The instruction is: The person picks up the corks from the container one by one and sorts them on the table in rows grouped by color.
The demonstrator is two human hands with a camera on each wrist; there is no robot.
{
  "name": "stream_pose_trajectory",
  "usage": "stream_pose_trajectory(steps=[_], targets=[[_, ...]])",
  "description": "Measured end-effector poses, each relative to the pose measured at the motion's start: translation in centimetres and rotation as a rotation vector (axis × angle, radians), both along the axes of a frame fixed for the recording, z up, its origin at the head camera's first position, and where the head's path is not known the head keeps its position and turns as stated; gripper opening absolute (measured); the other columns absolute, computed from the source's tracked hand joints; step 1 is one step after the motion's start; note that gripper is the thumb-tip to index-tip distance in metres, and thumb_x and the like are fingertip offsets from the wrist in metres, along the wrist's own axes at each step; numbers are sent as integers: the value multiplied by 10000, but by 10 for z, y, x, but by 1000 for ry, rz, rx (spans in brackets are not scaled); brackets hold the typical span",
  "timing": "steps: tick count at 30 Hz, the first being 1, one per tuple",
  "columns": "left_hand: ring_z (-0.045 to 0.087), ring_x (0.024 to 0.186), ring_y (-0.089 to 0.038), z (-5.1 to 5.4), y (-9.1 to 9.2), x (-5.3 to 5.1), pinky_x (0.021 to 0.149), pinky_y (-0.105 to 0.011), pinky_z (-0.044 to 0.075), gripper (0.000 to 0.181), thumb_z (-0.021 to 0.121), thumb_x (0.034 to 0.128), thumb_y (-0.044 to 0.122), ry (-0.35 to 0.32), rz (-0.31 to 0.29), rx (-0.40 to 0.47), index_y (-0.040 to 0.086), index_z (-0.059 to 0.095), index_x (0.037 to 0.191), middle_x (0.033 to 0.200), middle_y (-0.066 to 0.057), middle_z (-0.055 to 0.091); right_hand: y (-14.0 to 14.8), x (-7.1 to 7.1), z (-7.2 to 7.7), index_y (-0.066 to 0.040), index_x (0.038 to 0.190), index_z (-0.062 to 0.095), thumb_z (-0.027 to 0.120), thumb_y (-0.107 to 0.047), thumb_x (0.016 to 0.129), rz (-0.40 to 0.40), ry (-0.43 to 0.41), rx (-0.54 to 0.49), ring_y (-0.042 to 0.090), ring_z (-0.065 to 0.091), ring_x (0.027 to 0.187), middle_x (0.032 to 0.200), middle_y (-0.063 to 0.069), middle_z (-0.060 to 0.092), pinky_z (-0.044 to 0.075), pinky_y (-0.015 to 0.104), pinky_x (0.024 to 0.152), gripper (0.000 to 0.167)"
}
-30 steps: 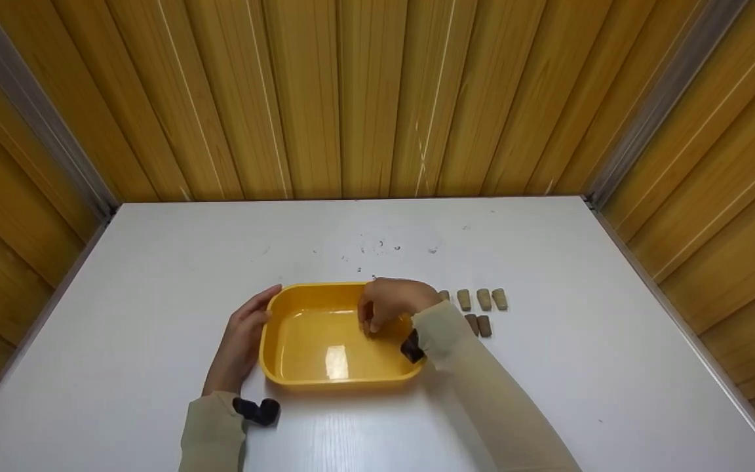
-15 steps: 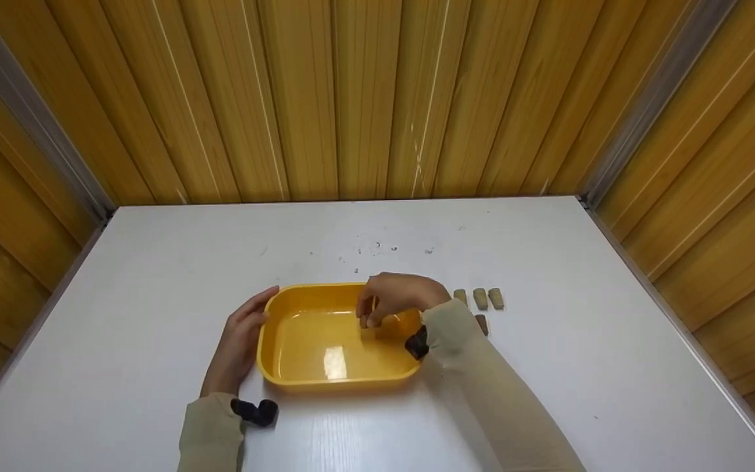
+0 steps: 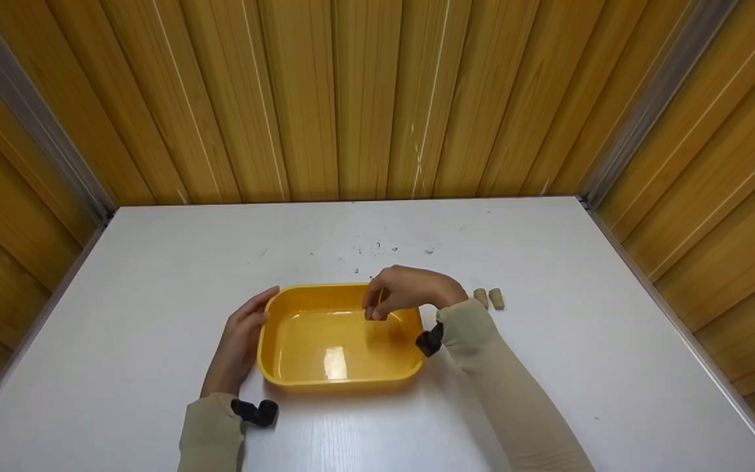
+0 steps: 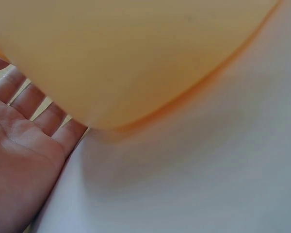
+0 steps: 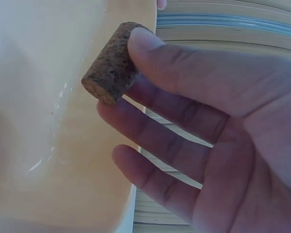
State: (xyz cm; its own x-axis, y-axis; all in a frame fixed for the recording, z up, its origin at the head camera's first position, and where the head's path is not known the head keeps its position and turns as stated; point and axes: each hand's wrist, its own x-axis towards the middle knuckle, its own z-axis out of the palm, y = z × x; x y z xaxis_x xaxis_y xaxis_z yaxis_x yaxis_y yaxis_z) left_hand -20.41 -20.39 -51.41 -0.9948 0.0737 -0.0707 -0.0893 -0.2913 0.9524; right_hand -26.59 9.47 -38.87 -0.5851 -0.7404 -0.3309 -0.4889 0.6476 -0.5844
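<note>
My right hand (image 3: 410, 288) pinches a brown cork (image 5: 111, 65) between thumb and fingertips, over the right part of a yellow tray (image 3: 341, 385). The right wrist view shows the cork tilted, with the outer fingers spread below it. At the tray's left side is my left hand (image 3: 243, 337), its thumb near the rim and its fingers along the outside wall. From the left wrist, the palm faces the tray and the fingers look fairly straight. Two light corks, a left one (image 3: 480, 298) and a right one (image 3: 497, 299), lie beyond my right forearm.
The white table (image 3: 154, 275) carries small dark marks (image 3: 377, 246) behind the tray. Yellow wood-patterned panels (image 3: 351, 98) stand along the back and both sides. A black wrist camera (image 3: 256, 413) sits at the left cuff, and another (image 3: 430, 339) at the right cuff.
My right hand has risen a little and shifted right with the cork. Its wrist and sleeve now cover several corks seen on the table before. The left hand and tray have stayed nearly still.
</note>
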Motion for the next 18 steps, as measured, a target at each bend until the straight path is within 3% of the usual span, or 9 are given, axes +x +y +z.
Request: stream_pose_trajectory(steps=[9, 18], targets=[[477, 1307, -110, 1, 0, 1, 1041, -200, 435, 484, 399, 934, 35, 5, 9, -12, 93, 467, 1409, 1487, -36, 425, 17, -1, 4, -144, 1055, 722, 672, -138, 878, -32, 23, -90, 110, 649, 865, 973, -50, 726, 549, 270, 824, 183], [483, 1303, -106, 1, 0, 1, 1041, -198, 434, 479, 400, 936, 39, -2, 13, -4, 112, 478, 1403, 1474, -18, 441, 37, -3, 1, -112, 1120, 700, 649, -166, 901, -85, 29, -208, 121, 655, 871, 1009, 12, 725, 556, 275, 835, 231]])
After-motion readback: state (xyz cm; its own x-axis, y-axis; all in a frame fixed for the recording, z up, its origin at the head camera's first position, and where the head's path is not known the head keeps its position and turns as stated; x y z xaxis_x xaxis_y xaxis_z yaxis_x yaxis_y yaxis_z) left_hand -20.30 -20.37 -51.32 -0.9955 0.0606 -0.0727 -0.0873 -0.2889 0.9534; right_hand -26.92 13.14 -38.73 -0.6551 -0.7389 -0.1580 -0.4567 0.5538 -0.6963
